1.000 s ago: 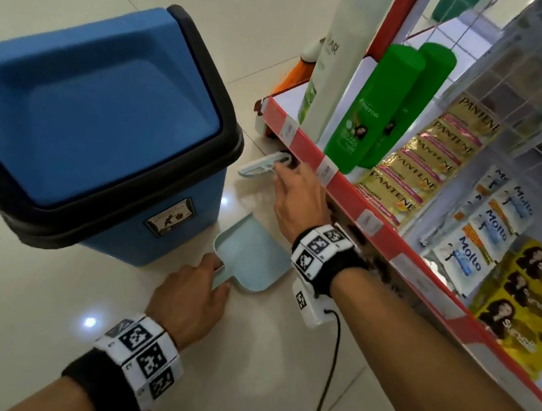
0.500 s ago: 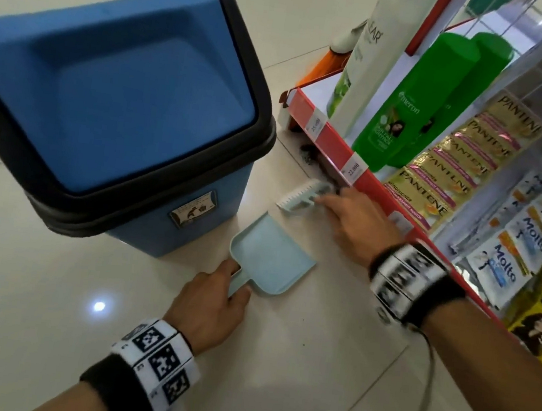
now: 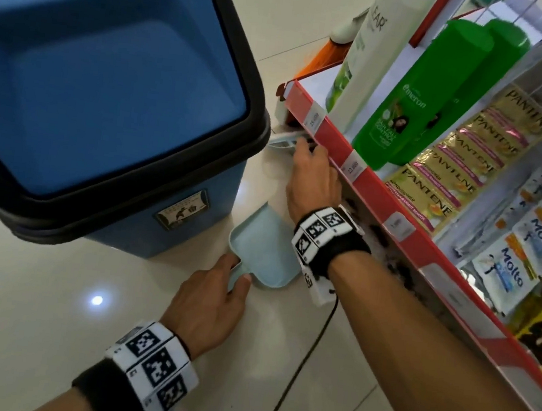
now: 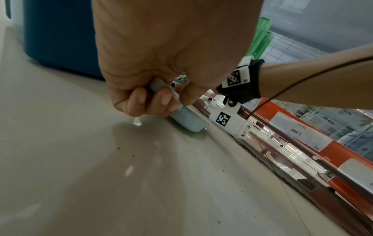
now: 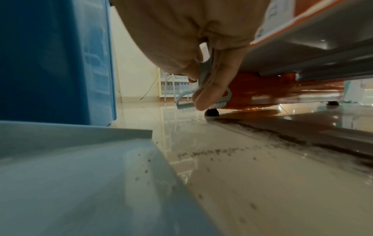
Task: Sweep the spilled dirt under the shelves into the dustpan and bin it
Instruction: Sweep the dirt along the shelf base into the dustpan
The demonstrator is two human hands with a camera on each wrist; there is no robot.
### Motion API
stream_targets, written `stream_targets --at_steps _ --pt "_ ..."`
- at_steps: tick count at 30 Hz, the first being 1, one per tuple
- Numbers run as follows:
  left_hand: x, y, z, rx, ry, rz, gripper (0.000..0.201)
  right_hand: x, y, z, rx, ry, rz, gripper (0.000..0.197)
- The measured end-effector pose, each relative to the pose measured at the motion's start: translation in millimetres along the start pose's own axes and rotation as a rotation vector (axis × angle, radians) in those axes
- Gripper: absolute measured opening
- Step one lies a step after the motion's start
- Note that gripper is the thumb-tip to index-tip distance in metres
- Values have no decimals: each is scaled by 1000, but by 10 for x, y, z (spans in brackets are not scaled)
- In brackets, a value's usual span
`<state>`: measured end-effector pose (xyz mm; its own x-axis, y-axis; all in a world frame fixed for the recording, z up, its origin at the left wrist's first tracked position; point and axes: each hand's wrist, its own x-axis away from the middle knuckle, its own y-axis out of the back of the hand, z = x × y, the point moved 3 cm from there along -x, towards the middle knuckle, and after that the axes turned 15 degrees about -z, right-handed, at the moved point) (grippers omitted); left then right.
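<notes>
Holding the dustpan (image 3: 259, 245) by its short handle with my left hand (image 3: 208, 303); in the left wrist view the fingers (image 4: 161, 99) are curled round the pale blue handle, thumb on the other side. The pan lies flat on the tiled floor (image 3: 27, 312), its open mouth pointing away from me, just right of the blue bin (image 3: 106, 89), whose swing lid is shut.

My right hand (image 3: 313, 183) is farther out, tight against the red front edge of the shelf (image 3: 377, 191). It pinches a small pale brush (image 5: 201, 99) between fingers and thumb. In the right wrist view the white bristles point down, close to the floor; whether they touch it I cannot tell. The brush sits at the far end of the gap below the shelf, near a black shelf foot (image 5: 211, 112).

Dirt (image 5: 282, 137): a dark band lies along the floor under the shelf edge, right of the dustpan. A thinner trail of specks runs from that band toward the pan's mouth, and a few grains lie on the pan itself near its lip.

On the shelf stand green shampoo bottles (image 3: 409, 96) and a white bottle (image 3: 366, 53), with gold sachets (image 3: 455, 166) to their right.
</notes>
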<state>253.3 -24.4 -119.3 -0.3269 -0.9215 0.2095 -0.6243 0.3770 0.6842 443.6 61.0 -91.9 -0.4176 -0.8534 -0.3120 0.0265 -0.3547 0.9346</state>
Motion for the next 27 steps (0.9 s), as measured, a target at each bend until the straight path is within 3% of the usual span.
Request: stream_targets --at_steps 4,8,13,16,20,27 --pt "6 35 34 5 21 16 36 -126 -126 103 90 -15 -33 40" --pt "20 69 31 -5 38 22 38 -151 -108 -90 140 -25 105 25" --pt "31 93 34 -11 53 45 40 422 192 -437 89 -30 166 19" --pt "24 72 30 -21 41 51 40 598 350 -486 71 33 67 20" --pt "25 49 -2 -21 25 63 39 326 316 -297 23 73 -46 25" --pt "44 26 46 -41 -4 64 35 -105 -107 2 69 25 33 33"
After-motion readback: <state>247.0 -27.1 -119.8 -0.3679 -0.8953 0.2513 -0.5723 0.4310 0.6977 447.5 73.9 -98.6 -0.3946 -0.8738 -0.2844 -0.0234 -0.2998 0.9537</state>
